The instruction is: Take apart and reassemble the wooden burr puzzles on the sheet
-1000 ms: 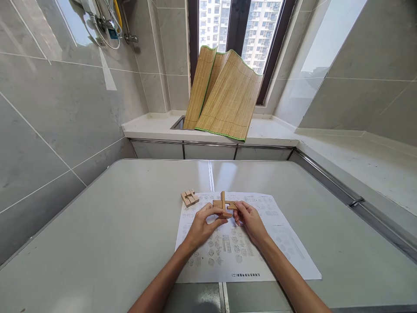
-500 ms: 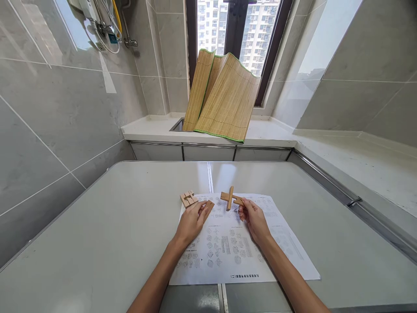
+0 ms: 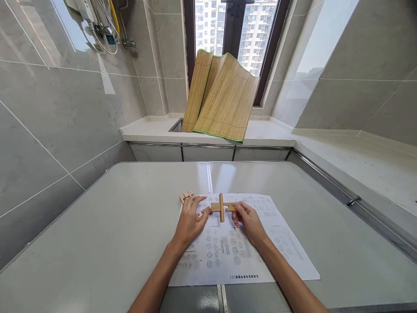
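Observation:
Between my hands is a cross-shaped pair of wooden pieces (image 3: 222,208), a round-looking stick crossing a flat notched piece. My right hand (image 3: 247,218) pinches the notched piece at its right end. My left hand (image 3: 191,219) has its fingers spread, with the thumb tip at the cross's left end. Under the left hand lies a partly hidden wooden piece (image 3: 198,216). Another notched wooden block (image 3: 185,196) sits just beyond the left fingers. All of this is over a printed sheet (image 3: 241,261) with small diagrams.
The sheet lies on a pale table (image 3: 97,226) with a seam down its middle. Beyond it, a white ledge (image 3: 270,130) holds a folded bamboo mat (image 3: 228,100) leaning at the window. Tiled walls stand on both sides.
The cross in my right hand has moved left and nearer, now straighter. My left hand has opened, and the flat piece it held is now lower, mostly under the hand.

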{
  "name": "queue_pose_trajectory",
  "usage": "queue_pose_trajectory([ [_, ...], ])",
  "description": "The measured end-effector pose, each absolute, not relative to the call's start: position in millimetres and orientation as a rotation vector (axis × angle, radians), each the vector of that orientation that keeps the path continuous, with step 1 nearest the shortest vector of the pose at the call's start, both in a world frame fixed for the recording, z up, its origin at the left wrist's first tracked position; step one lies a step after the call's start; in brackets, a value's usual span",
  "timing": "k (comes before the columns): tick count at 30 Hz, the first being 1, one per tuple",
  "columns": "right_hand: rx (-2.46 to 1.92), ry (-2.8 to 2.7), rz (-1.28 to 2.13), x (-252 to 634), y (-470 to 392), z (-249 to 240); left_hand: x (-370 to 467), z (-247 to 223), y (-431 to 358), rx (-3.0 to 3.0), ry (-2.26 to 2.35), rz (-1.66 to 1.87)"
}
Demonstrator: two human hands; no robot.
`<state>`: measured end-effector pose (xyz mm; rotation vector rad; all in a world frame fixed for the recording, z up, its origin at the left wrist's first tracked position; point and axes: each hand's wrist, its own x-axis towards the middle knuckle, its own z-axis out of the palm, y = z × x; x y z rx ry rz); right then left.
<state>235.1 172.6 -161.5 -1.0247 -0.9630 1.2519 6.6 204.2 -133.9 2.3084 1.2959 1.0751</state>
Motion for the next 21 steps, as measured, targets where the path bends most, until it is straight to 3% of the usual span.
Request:
queue_pose_trajectory([
  [9, -1.007, -1.121, 1.315, 232, 170, -162, 17, -127, 187, 2.089, 0.966, 0.969],
  [21, -1.051, -1.145, 1.277, 235, 170, -156, 16, -128, 191, 2.087, 0.975, 0.950],
])
